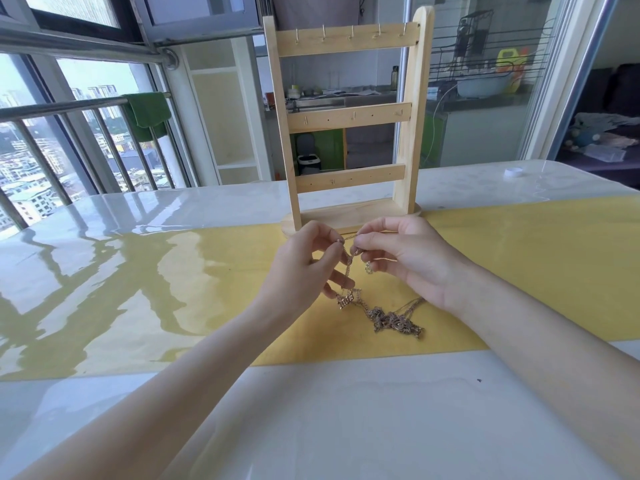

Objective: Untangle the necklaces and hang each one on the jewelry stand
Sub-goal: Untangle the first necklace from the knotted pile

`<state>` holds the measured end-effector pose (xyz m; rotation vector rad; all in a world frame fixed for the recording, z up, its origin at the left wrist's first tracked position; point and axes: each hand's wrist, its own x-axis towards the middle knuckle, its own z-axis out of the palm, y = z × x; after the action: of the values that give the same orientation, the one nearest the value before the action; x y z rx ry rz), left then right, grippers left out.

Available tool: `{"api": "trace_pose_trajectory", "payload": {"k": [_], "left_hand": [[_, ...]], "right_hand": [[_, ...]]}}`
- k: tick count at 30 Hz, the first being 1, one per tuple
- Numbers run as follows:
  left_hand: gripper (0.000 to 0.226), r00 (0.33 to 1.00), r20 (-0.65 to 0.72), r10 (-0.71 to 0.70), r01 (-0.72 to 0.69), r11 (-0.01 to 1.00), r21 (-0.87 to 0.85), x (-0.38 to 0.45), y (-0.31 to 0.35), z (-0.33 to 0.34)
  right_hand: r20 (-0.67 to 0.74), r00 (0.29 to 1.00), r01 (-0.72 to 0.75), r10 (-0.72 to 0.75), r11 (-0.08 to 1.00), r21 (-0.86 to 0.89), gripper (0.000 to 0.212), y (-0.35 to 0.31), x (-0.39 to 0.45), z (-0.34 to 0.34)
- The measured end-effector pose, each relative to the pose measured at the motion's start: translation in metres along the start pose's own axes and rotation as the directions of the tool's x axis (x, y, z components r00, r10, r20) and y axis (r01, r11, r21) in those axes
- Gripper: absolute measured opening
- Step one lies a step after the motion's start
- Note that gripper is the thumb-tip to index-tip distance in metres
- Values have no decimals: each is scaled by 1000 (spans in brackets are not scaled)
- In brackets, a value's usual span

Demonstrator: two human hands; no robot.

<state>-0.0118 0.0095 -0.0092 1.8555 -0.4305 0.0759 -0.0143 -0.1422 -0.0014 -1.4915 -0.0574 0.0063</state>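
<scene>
Fingers (341, 240) of both hands around half-hidden chain (349, 268), clasp indistinct

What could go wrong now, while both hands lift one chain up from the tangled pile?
The left hand and right hand pinch a chain that runs down into the tangled pile; pulling up may tighten the knots. The wooden stand is close behind the hands, so a sudden jerk might knock it.

Green towel (148, 112) over the balcony railing (62, 110); white cap (513, 172) on the glossy table (104, 209).
</scene>
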Motion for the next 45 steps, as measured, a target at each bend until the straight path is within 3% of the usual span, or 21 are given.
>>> {"api": "trace_pose_trajectory", "payload": {"k": [5, 11, 20, 26, 31, 36, 45], "left_hand": [[15, 998, 9, -55, 55, 997, -57, 1, 0, 0], [7, 949, 70, -307, 307, 851, -427, 3, 5, -9], [11, 964, -24, -264, 232, 884, -406, 6, -2, -3], [11, 944, -3, -331, 283, 810, -513, 8, -1, -5], [13, 924, 83, -374, 344, 714, -610, 8, 0, -5], [9, 896, 156, -416, 394, 580, -713, 9, 1, -9], [3, 859, 255, -444, 468, 479, -743, 10, 0, -13]], "right_hand": [[65, 997, -58, 52, 994, 94, 12, 1, 1, 0], [96, 995, 2, 8, 995, -104, 6, 4, 0, 2], [80, 997, 32, -1, 926, -376, 2, 3, -2, 2], [70, 997, -13, 30, 971, -237, 4, 4, 1, -1], [142, 987, -74, 80, 996, -45, 5, 2, 1, -4], [213, 975, -55, 59, 998, -23, 7, 3, 0, -4], [247, 968, -37, 51, 997, -62, 25, -2, -4, -2]]}}
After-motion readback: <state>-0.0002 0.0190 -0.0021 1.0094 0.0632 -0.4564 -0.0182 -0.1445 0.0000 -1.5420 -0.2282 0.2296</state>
